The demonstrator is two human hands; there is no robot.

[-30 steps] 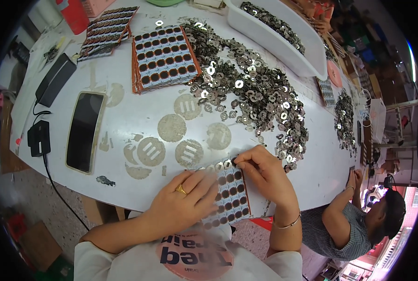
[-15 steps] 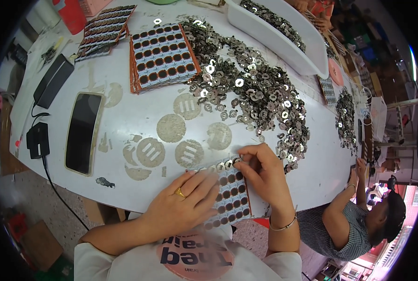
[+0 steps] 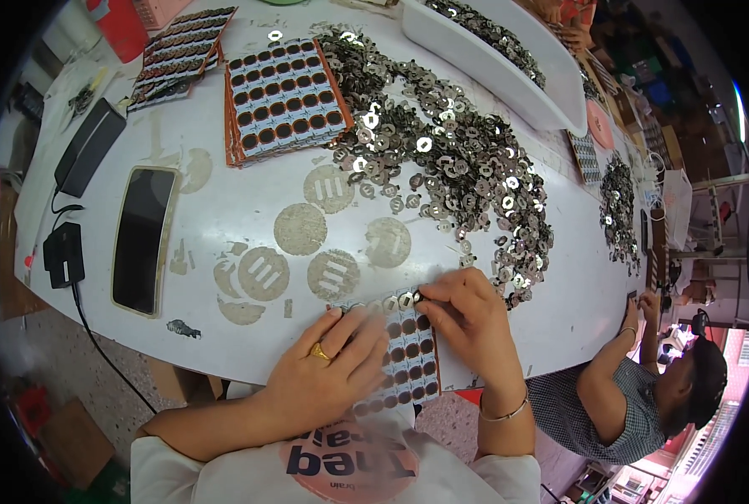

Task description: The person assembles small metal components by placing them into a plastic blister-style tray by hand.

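Note:
A blue-and-white sheet with rows of dark round spots (image 3: 410, 353) lies at the table's near edge, between my hands. Small slotted metal discs (image 3: 390, 303) line its far row. My right hand (image 3: 473, 323) is closed in a pinch on a metal disc (image 3: 417, 296) at the far right corner of that row. Across the sheet's left part stretches my left hand (image 3: 331, 361), wearing a gold ring; its fingers are apart, with the front ones blurred over the sheet, and whatever lies under them is hidden.
A heap of metal discs (image 3: 467, 168) spreads beyond my right hand, below a white tub (image 3: 517, 80) of more. Stacked spotted sheets (image 3: 286, 101) stand at the back. A phone (image 3: 145, 244), black box (image 3: 91, 147) and cabled adapter (image 3: 63, 254) lie left. Another person (image 3: 622, 391) works at right.
My view has shifted slightly, moving the table's things a little left in the picture. My right fingertips stay at the sheet's far right corner; my left fingers move over the sheet, blurred.

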